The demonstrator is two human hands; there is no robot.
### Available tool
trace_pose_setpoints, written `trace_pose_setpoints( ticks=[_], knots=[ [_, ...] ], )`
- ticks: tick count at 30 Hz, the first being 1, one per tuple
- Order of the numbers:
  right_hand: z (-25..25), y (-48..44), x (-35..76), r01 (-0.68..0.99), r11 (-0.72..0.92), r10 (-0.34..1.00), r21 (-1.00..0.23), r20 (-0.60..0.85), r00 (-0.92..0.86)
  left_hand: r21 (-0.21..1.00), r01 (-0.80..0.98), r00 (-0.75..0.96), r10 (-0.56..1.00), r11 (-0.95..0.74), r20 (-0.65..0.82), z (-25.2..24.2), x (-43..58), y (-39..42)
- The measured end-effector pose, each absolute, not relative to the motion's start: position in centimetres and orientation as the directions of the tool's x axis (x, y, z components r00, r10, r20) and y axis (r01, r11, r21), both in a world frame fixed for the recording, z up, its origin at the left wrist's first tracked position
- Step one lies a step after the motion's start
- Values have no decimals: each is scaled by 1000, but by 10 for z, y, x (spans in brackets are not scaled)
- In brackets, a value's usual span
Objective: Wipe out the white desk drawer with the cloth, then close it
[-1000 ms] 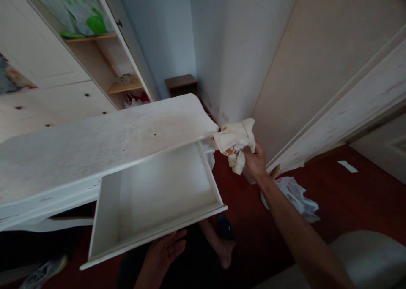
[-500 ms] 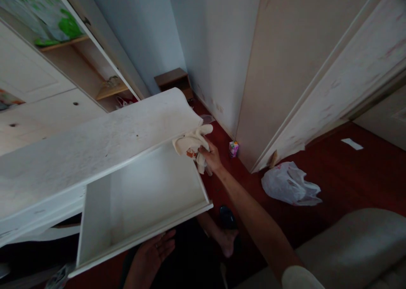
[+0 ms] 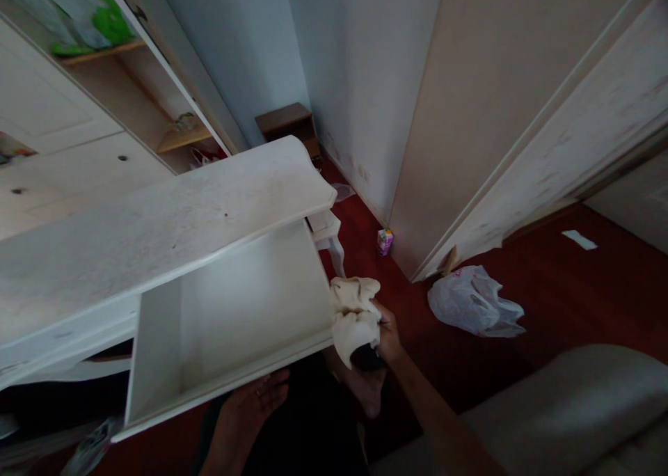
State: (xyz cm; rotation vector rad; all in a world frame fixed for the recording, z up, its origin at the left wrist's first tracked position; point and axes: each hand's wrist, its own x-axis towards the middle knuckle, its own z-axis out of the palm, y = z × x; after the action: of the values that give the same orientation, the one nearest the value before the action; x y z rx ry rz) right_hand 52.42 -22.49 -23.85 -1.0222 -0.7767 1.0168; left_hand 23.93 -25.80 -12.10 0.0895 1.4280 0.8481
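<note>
A white drawer (image 3: 250,302) is pulled out of a long white dresser (image 3: 198,211). My right hand (image 3: 389,333) is closed on a cream cloth (image 3: 358,316), bunched up against the outside of the drawer's right side near its front corner. Low at the drawer's front edge is my left hand (image 3: 250,410), palm turned up and fingers loosely apart. It lies close against the front panel; whether the hidden thumb side presses on the drawer is hard to see.
On the red floor stand a pink carton (image 3: 385,241) and a white plastic bag (image 3: 474,302). A brown nightstand (image 3: 284,120) sits in the far corner. A pale padded seat (image 3: 584,406) is at lower right, and an open cabinet (image 3: 146,100) at upper left.
My right hand has moved with the cloth from the drawer's back right corner toward its front right corner, outside the side panel. My left hand stays at the front edge.
</note>
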Motion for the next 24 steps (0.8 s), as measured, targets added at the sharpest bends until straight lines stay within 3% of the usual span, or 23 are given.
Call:
trace_pose_setpoints(
  ticks=[9,17,24],
  knots=[
    [-204,-142,517,-265,261,928,-928,165,334,517,-388,-48,543,763,-838,-126,239,-256],
    [-142,-86,500,-99,274,930,-957,238,280,618,-318,-64,634,719,-771,-130,242,-265],
    [-180,-136,509,83,119,917,-989,142,372,618,-313,64,665,722,-744,-148,232,-266]
  ],
)
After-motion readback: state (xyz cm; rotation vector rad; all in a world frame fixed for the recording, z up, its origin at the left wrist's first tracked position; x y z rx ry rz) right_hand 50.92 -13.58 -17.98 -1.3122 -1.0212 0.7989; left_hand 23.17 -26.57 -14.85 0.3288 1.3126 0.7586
